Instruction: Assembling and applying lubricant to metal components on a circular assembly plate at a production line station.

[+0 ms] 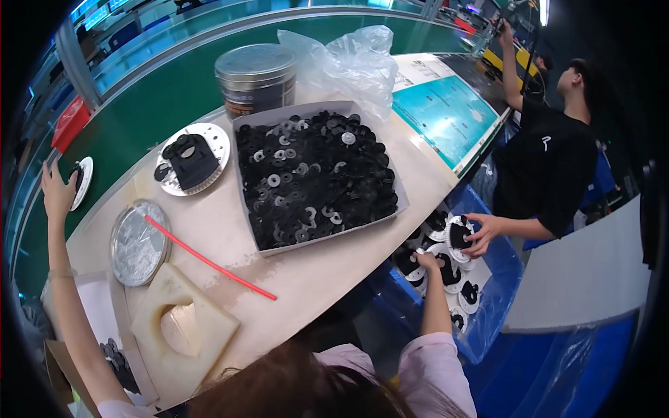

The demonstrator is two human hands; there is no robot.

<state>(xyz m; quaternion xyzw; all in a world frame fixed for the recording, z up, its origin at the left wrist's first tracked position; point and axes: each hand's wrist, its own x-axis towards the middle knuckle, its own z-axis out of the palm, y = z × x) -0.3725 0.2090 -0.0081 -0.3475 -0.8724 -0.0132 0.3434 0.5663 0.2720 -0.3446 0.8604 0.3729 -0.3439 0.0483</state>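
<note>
My left hand point(57, 187) reaches over the green belt at the far left, its fingers apart. Beside its thumb is a white round disc point(84, 182) carrying a black part; whether they touch is unclear. My right hand point(430, 262) is down in a blue lined bin point(503, 279), its fingers closed at the edge of a white disc with a black piece point(410, 263). Similar discs point(469, 295) lie around it. A co-worker's hand point(484, 235) grips another such disc point(458, 235) right beside mine.
A box of black and grey rings point(317, 181) stands mid-table. Around it are a metal tin point(255, 80), plastic bag point(355, 63), disc with black assembly point(191, 161), round lid point(139, 242), red strip point(209, 256) and cream block with a hole point(150, 299). A co-worker point(543, 160) stands right.
</note>
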